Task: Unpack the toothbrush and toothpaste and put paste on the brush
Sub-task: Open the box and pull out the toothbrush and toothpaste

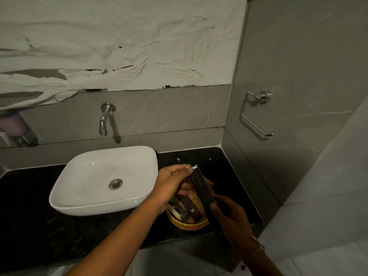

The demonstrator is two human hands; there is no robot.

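A long dark toothbrush box (203,188) is held slanted above a wicker basket (196,224). My right hand (231,218) grips the box around its lower half. My left hand (175,182) pinches the white flap at the box's top end. The toothbrush and toothpaste themselves are hidden inside the packaging. In the basket lie several more small dark boxes (184,211).
A white basin (103,180) stands on the black counter (29,206) to the left of the basket, with a chrome tap (104,120) on the wall above it. A chrome ring holder (256,112) hangs on the right wall. The counter's front edge runs just below the basket.
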